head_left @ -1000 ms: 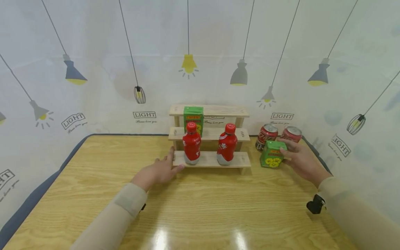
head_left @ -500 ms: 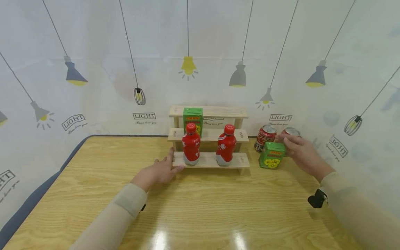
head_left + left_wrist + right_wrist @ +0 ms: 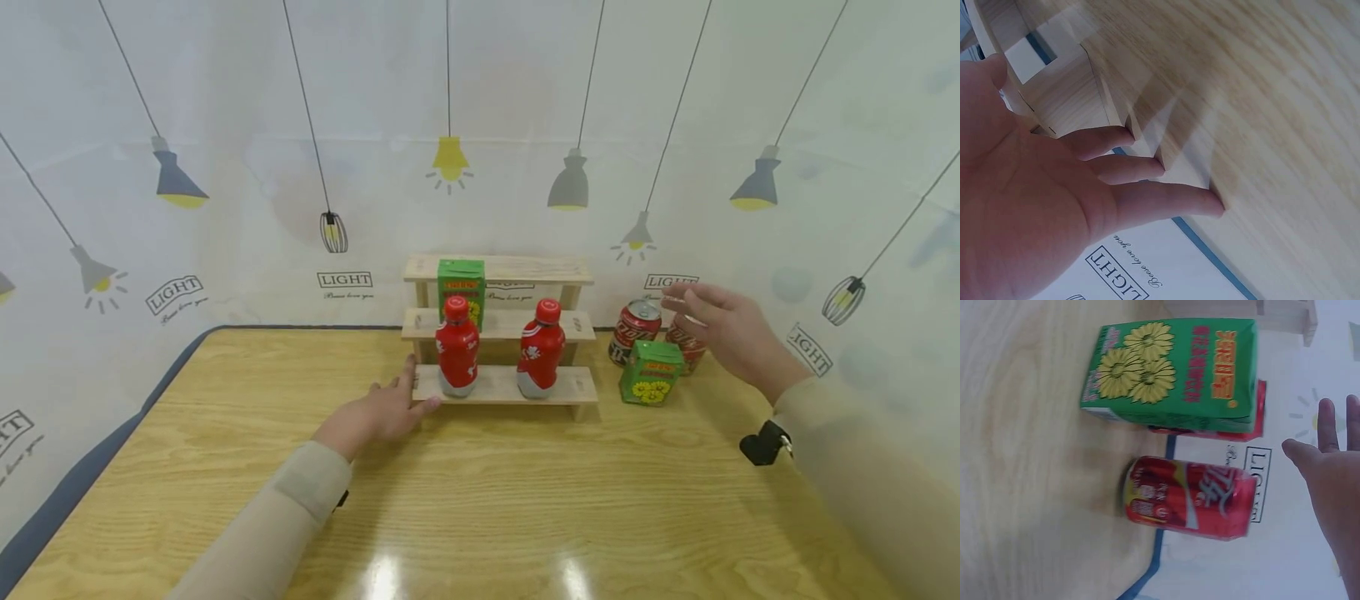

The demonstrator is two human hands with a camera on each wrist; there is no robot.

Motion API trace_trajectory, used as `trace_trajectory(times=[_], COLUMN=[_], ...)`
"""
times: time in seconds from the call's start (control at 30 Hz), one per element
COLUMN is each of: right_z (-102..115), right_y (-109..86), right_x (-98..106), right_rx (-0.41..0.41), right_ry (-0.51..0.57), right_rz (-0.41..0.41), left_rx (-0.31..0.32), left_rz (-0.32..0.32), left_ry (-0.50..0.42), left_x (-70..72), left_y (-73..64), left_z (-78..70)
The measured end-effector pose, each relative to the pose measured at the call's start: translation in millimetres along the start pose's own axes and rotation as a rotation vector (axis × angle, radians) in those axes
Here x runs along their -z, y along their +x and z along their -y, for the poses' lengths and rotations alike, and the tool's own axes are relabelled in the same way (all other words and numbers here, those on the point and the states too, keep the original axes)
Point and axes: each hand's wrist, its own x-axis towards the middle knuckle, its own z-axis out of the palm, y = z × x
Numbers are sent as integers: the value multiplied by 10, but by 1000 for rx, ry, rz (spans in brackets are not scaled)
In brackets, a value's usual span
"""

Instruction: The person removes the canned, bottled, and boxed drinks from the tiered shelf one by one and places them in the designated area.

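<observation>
My left hand (image 3: pixel 386 410) rests at the left end of the lowest step of a wooden three-step shelf (image 3: pixel 498 268); in the left wrist view its extended fingers (image 3: pixel 1169 201) touch the tabletop. My right hand (image 3: pixel 738 333) hovers above the right-hand red can (image 3: pixel 686 343), holding nothing, its fingers extended. A green drink carton (image 3: pixel 651 373) with yellow flowers stands upright in front of the cans. In the right wrist view that carton (image 3: pixel 1175 372) partly hides one can, while the other red can (image 3: pixel 1188 497) is fully visible and the hand is apart from both.
Two red bottles (image 3: pixel 457 346) (image 3: pixel 541 348) stand on the lowest step. Another green carton (image 3: pixel 462 287) is on the middle step, partly behind the left bottle. A red can (image 3: pixel 636 331) stands right of the shelf. A lamp-patterned wall sheet (image 3: pixel 517 100) closes off the back.
My right hand has let go of the green carton and risen up and back over the right can. The carton stays on the table; my left hand has stayed put.
</observation>
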Motion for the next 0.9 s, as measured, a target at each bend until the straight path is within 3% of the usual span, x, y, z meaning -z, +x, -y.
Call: trace_trajectory(times=[0.07,0.27,0.37,0.5,0.6,0.9], right_z=[72,286,393,533,623,787], right_y=[23,125,189,279,337,497], right_x=[-32,-149,-223,-345,-441,-764], right_rx=[-4,-57,-43,-4,12,-8], right_ry=[-30,-372,-357,-200,-162,-233], right_rz=[-5,-55,-54,-38,-26,44], left_rx=[-1,1,4,8,7,0], left_rz=[0,1,6,12,14,14], left_ry=[1,1,-4,-3,1,-10], left_x=[-1,10,15,11,8,7], left_y=[4,-10,-16,-16,-14,-25], left_z=[3,-7,-2,9,7,-3])
